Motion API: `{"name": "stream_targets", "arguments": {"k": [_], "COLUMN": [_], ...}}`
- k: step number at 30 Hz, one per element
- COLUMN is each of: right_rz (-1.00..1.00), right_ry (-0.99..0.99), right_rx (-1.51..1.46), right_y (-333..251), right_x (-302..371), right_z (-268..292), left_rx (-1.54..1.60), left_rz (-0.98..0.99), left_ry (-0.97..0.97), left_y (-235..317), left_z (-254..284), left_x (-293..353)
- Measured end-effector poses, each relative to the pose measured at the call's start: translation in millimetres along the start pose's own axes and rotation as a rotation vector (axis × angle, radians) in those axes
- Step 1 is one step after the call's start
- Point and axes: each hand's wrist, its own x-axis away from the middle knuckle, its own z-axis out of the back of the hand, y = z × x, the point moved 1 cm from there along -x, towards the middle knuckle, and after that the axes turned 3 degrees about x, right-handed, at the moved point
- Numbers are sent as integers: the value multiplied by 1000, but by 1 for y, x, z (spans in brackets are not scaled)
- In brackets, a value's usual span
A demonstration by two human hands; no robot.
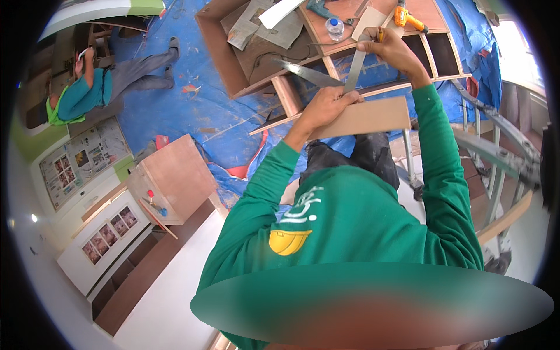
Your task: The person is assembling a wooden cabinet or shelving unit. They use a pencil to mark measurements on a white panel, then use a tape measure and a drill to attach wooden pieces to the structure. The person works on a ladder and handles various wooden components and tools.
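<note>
On the far left, a co-worker (87,96) in a teal top is down on the blue sheet (146,119), legs stretching rightward. Nearer, a wooden box (178,178) stands beside a brown plank (154,265). Toward the centre, an open cabinet frame (211,49) lies beyond the person's knees.

The metal square (312,74) is just above the board, between the two hands. Its broader arm points left and slightly away from the person; its narrower arm runs away, leaning a little right. The two meet at the left hand (325,109), whose fingers are closed over that corner at the board's far edge. The board (373,119) lies across the person's lap, its long axis running left to right, the right end slightly farther away.

A bottle (334,28) stands on the cabinet. The right hand (392,51) is at the narrower arm's far end, fingers narrow around a pencil (381,34); whether they also grip the square cannot be told. Beyond is a yellow drill (411,19); a ladder (496,153) stands far right.
</note>
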Motion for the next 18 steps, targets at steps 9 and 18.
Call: {"name": "stream_targets", "arguments": {"k": [9,18], "right_rz": [309,303], "right_ry": [323,296], "right_rx": [-124,47], "right_y": [23,-52], "right_x": [117,149], "right_z": [-115,-239], "left_rx": [-131,-54], "left_rz": [-74,-128], "left_ry": [451,589], "left_y": [-23,-46], "left_z": [27,33], "left_x": [96,127]}}
